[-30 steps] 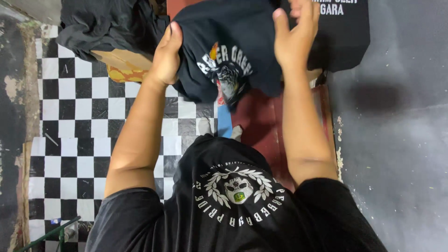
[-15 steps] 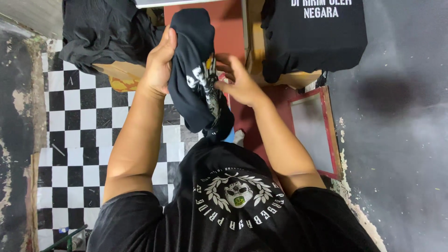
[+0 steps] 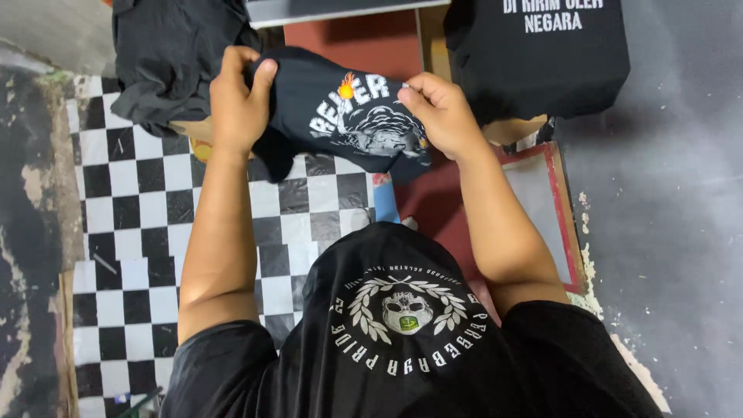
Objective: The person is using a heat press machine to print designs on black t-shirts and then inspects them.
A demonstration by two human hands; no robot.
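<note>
Checkered floor (image 3: pixel 131 232), both hands (image 3: pixel 240 104) (image 3: pixel 441 116) gripping folded dark shirt (image 3: pixel 340 116), arms outstretched

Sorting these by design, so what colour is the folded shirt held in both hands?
Black shirt with a white and orange printed graphic, seen in the head view.

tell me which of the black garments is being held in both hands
The dark printed shirt in the middle, gripped by the left hand and right hand. The crumpled pile and flat shirt lie untouched.
</note>
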